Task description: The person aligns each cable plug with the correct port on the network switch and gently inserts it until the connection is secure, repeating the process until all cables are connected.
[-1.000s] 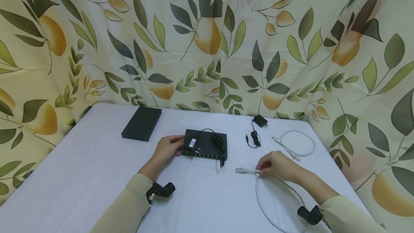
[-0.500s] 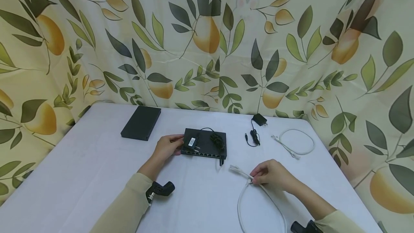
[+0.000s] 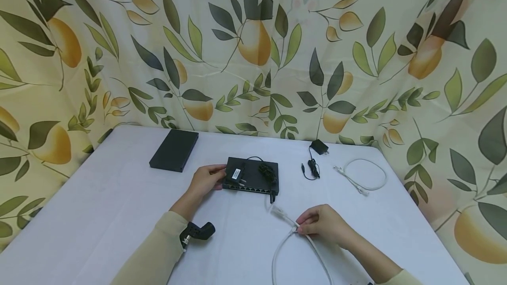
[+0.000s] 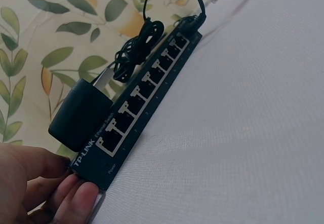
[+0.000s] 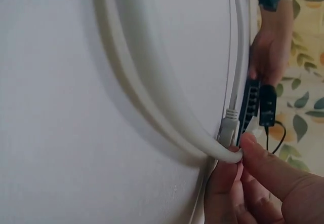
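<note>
My left hand [image 3: 205, 180] grips the left end of a black TP-LINK Ethernet switch [image 3: 250, 176], which lies on the table with its ports toward me. In the left wrist view, thumb and fingers pinch the corner beside the "Power" label. On top of the switch rest a black power adapter [image 4: 81, 115] and its coiled cord [image 3: 266, 171]. My right hand [image 3: 326, 225] pinches a looped white Ethernet cable [image 5: 167, 102] close to its plug ends. One plug [image 5: 229, 125] shows beside the fingertips in the right wrist view. Those plugs point toward the switch's front right corner.
A flat black box [image 3: 174, 150] lies at the back left of the white table. At the back right are another black power adapter [image 3: 319, 146] with its cord and a second coiled white cable [image 3: 362, 190]. A patterned curtain [image 3: 253, 91] hangs behind the table.
My right hand has moved left and slightly nearer to me, bringing the white Ethernet cable's plugs close to the switch's front right corner. The left hand and the switch have stayed put.
</note>
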`<state>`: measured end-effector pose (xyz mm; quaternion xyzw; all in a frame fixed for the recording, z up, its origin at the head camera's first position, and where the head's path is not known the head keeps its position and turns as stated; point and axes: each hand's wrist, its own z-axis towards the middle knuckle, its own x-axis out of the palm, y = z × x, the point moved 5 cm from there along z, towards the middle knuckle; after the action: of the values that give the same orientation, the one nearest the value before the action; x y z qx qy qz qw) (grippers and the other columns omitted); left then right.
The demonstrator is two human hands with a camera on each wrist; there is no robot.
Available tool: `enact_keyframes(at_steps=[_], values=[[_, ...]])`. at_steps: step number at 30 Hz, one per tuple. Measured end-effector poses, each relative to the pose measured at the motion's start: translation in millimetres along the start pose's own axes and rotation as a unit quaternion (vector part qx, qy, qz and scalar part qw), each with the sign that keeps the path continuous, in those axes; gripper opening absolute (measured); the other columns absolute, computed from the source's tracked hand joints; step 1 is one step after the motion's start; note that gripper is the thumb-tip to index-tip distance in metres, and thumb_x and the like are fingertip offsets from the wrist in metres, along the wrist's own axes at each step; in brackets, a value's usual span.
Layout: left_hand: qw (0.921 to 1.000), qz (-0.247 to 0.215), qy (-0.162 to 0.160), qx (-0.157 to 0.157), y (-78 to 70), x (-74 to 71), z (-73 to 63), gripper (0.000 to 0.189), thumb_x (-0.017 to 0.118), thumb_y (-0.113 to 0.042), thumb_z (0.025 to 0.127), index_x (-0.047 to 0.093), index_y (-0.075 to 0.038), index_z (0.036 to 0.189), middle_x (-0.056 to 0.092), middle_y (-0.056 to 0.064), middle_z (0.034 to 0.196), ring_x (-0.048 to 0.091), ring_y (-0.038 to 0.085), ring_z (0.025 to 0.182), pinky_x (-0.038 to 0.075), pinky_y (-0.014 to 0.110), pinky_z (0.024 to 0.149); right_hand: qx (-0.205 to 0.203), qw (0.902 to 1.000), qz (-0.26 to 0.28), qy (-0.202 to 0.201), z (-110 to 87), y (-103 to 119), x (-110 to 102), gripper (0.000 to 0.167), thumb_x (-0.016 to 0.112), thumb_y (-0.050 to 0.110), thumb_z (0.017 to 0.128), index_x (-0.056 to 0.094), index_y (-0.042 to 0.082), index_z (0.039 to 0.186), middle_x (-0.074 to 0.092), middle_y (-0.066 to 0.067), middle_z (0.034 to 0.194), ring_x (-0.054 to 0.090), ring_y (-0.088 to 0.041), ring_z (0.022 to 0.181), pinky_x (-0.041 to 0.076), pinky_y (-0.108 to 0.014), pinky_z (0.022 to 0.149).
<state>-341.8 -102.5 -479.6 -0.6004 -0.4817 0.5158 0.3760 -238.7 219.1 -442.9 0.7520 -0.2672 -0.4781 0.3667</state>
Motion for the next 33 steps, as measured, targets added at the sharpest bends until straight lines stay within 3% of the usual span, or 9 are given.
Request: enact_keyframes(at_steps=[5,17,25,33], values=[[1.0000,0.001,0.001,0.008,-1.6,0.4,-0.2,0.033,0.063,-0.016,0.096,0.066,-0.010,0.128,0.067,0.015,0.121,0.067,0.020,0.092,0.061,0.027,0.069,0.000,0.9999,0.003,0.010,-2.0,4,5,0.020,0.082,0.009,0.078,0.073,-0.002,0.093,0.070,-0.002,0.075,0.062,-0.012,0.066,0.056,-0.024,0.059],[1.0000,0.004,0.002,0.002,-2.3,0.5,-1.7,0.033,0.063,-0.016,0.096,0.066,-0.011,0.129,0.066,0.014,0.122,0.065,0.020,0.094,0.060,0.027,0.070,-0.008,0.9983,-0.054,0.018,1.4,14,-3,0.013,0.078,0.013,0.083,0.075,0.003,0.091,0.071,-0.003,0.075,0.065,-0.015,0.065,0.059,-0.029,0.059],[1.0000,0.008,-0.001,0.003,-1.2,-0.6,-0.8,0.033,0.063,-0.017,0.096,0.066,-0.012,0.129,0.066,0.014,0.123,0.066,0.020,0.092,0.060,0.027,0.069,-0.037,0.9957,-0.075,0.039,22.3,30,-6,0.017,0.076,0.013,0.084,0.076,0.001,0.097,0.075,-0.005,0.085,0.065,-0.012,0.072,0.058,-0.026,0.065],[0.9999,0.010,0.002,0.002,-1.7,0.2,-0.1,0.034,0.063,-0.017,0.096,0.066,-0.013,0.129,0.066,0.014,0.124,0.066,0.021,0.094,0.060,0.027,0.070,-0.032,0.9890,-0.131,0.062,41.3,37,7,0.015,0.084,0.014,0.076,0.078,0.007,0.088,0.072,0.000,0.073,0.061,-0.009,0.064,0.054,-0.023,0.061]])
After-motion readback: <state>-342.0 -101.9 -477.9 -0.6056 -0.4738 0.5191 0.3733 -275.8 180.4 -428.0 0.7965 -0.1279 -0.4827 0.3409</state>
